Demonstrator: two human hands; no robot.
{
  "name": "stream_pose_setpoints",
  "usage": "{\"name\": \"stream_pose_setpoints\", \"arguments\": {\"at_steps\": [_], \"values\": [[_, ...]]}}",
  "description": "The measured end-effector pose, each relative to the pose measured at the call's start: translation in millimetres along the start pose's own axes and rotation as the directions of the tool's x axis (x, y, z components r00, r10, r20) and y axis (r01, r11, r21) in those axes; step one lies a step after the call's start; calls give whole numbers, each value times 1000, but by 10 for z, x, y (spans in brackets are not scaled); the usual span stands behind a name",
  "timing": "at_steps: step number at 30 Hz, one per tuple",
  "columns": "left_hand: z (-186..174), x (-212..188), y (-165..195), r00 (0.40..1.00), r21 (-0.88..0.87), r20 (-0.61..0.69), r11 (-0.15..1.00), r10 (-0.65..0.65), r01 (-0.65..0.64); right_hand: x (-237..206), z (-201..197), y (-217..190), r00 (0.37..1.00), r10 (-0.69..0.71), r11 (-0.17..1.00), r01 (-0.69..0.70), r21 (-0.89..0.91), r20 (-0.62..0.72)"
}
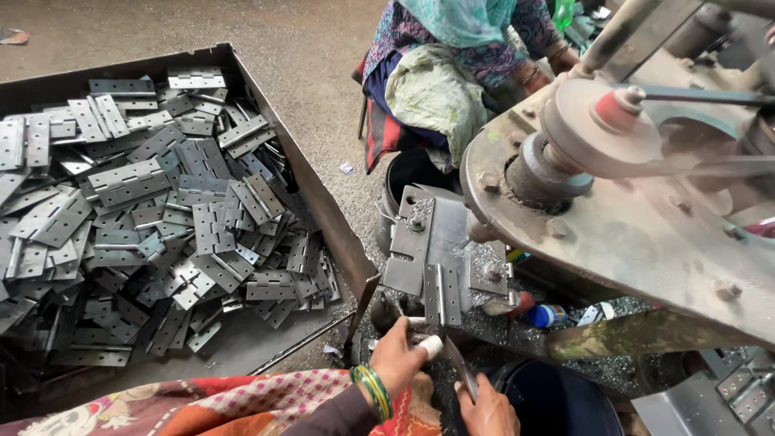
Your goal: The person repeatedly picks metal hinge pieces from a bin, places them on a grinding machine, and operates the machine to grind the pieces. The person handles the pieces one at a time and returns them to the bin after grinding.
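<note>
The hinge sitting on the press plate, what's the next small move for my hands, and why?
Probably lift the hinge off the plate with the left hand. That hand is closest, just below it, with a taped finger by its lower edge, while the right hand holds a thin metal piece. The tray of hinges lies to the left.

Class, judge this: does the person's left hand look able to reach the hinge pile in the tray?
Probably yes: the left hand sits just beyond the open tray of hinges, nothing between.
</note>
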State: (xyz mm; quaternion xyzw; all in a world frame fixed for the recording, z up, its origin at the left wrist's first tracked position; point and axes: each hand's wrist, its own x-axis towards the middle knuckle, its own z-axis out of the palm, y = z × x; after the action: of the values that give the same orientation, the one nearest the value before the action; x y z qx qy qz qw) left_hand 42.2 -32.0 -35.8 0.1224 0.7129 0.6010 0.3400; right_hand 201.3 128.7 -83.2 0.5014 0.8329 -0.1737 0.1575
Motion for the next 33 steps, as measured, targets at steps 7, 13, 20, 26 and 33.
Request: {"name": "stream_pose_setpoints", "arguments": {"at_steps": [7, 13, 20, 26, 33], "values": [[-71, -195, 866, 888, 743, 53, 577, 456, -340, -31, -76, -21, 997, 17, 999, -14, -37, 73], [129, 209, 940, 905, 881, 137, 368, 403, -297, -38, -173, -24, 999, -28, 999, 29, -21, 25], [203, 395, 995, 957, 858, 139, 451, 255, -245, -43, -292, -26, 989, -118, 992, 121, -38, 89], [43, 521, 851, 909, 805, 77, 512, 410, -299, -56, -347, -38, 995, -97, 989, 100, -107, 31], [-6, 320, 710, 825, 854, 133, 359, 550, -377, -67, -344, -54, 995, -94, 995, 95, -29, 22]]}}
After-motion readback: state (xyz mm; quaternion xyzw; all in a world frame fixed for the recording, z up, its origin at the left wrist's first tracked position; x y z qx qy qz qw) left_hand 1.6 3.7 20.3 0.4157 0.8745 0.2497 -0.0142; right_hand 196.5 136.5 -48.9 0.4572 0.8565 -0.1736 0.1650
